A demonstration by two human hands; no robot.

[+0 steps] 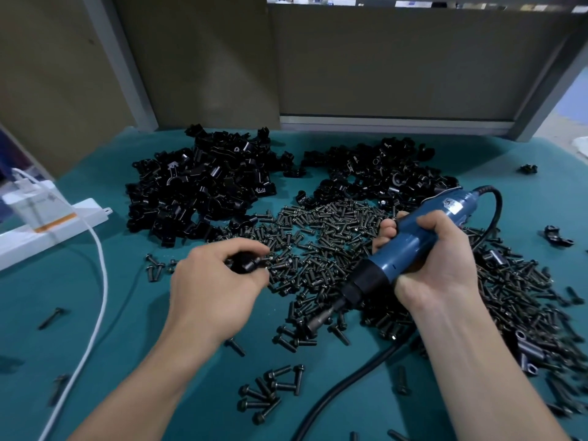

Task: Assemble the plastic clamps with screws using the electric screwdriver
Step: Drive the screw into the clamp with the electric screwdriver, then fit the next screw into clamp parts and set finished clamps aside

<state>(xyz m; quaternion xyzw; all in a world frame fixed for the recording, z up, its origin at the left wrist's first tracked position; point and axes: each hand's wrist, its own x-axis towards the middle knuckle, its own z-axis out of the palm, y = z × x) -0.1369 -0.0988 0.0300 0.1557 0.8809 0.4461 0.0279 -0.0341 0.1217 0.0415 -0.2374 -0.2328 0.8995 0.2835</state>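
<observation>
My left hand [213,281] pinches a black plastic clamp [246,261] just above the left edge of a wide spread of dark screws [321,249]. My right hand [436,259] grips the blue electric screwdriver [410,246], which slants down to the left. Its metal bit [318,323] rests among the screws near the table's front. Two heaps of black clamp halves lie further back, a left heap [197,192] and a right heap [381,173].
The table is covered in teal cloth [127,313]. A white power strip [47,227] with a white cable [98,281] sits at the left. The screwdriver's black cord [350,383] loops across the front. Loose screws [270,389] and single clamps [556,237] lie scattered. Brown panels stand behind.
</observation>
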